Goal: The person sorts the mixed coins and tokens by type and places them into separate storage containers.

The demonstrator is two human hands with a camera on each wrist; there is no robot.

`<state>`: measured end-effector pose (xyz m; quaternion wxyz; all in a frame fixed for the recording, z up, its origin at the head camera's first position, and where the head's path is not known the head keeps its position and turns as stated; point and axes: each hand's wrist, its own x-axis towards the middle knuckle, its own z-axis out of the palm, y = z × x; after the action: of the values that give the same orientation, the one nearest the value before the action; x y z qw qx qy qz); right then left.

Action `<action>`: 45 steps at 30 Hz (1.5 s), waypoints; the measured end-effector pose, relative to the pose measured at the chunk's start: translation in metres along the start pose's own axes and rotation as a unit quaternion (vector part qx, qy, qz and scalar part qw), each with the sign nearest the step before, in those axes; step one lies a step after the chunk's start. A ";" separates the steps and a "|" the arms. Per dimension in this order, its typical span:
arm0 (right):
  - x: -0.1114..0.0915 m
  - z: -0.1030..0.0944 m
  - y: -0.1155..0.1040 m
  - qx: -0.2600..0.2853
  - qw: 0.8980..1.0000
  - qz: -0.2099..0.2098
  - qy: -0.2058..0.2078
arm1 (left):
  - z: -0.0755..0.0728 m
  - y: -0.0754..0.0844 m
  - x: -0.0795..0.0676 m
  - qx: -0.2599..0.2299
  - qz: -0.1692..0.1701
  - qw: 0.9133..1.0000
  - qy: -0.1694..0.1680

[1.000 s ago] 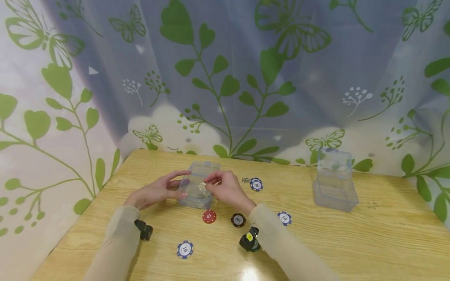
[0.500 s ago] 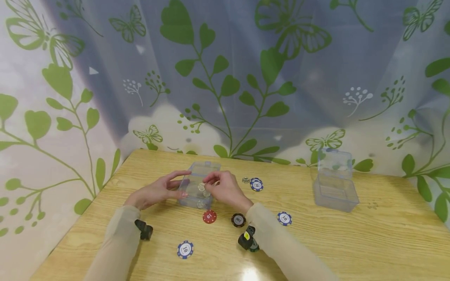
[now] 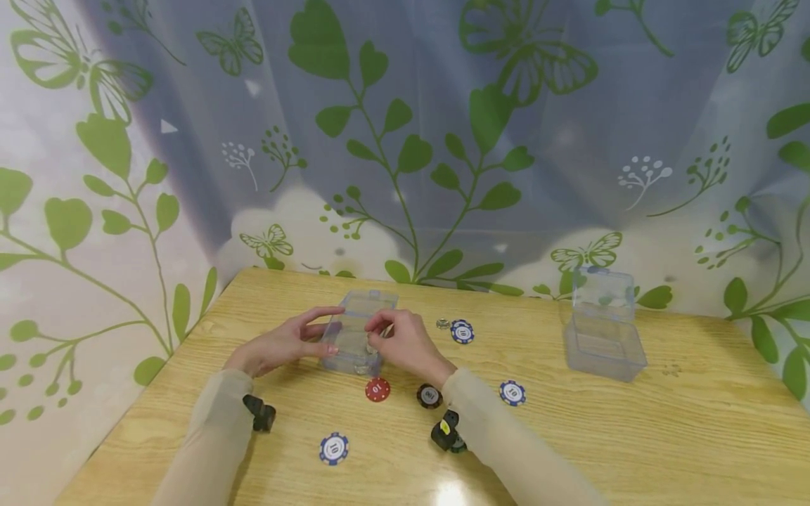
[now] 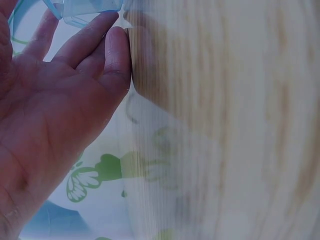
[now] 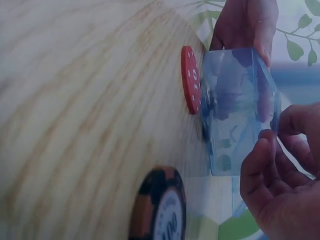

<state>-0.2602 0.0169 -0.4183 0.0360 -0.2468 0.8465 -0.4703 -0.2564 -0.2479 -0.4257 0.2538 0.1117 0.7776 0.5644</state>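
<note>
A clear plastic box [image 3: 344, 364] with its lid tipped back stands at the left of the table. My left hand [image 3: 285, 342] lies along its left side, thumb on the near rim and the fingers extended. In the left wrist view my straight fingertips touch the box's pale blue plastic [image 4: 95, 6]. My right hand [image 3: 408, 341] is over the box's right edge, thumb and index fingertip together. Just below that thumb shows a small shiny coin [image 3: 371, 347]; whether it is pinched I cannot tell. Another coin [image 3: 362, 367] shows at the box's near end.
A red chip [image 3: 377, 389] lies right in front of the box, with a black chip [image 3: 429, 396] to its right. Blue chips [image 3: 333, 448] are scattered about. A coin [image 3: 442, 324] lies beside one blue chip [image 3: 463, 331]. Another clear box [image 3: 604, 351] stands uncovered at right.
The shiny coin seen at my right fingertips over the box is no longer visible there. My right hand has shifted very slightly; the left hand and the box have stayed put.
</note>
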 end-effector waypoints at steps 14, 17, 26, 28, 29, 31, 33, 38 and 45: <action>0.001 -0.060 0.016 -0.060 0.997 0.006 0.039 | 0.000 0.000 0.000 0.005 0.003 1.000 -0.001; -0.002 -0.075 0.026 -0.080 0.996 0.017 0.032 | -0.001 0.000 0.000 0.003 0.004 1.000 -0.003; -0.003 -0.096 0.053 -0.165 0.985 0.051 0.001 | -0.003 -0.002 -0.002 0.005 0.004 1.000 -0.003; -0.003 -0.098 0.056 -0.185 0.981 0.057 -0.006 | -0.002 -0.002 -0.001 0.006 0.007 1.000 -0.005; -0.003 -0.099 0.057 -0.196 0.979 0.057 -0.010 | -0.002 -0.002 0.000 0.006 0.009 1.000 -0.005; -0.003 -0.099 0.061 -0.212 0.976 0.055 -0.018 | -0.002 -0.002 0.000 0.004 0.010 1.000 -0.006; -0.002 -0.097 0.065 -0.226 0.972 0.054 -0.024 | -0.002 -0.002 0.000 0.003 0.011 1.000 -0.007; 0.000 -0.094 0.071 -0.234 0.969 0.077 -0.034 | -0.001 -0.003 0.000 0.003 0.009 1.000 -0.007; 0.004 -0.095 0.074 -0.231 0.969 0.072 -0.051 | -0.002 -0.002 0.000 0.006 0.010 1.000 -0.005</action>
<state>-0.3199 0.1208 -0.4250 0.0547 -0.2104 0.9448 -0.2451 -0.2566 -0.2501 -0.4269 0.2512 0.1235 0.7786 0.5616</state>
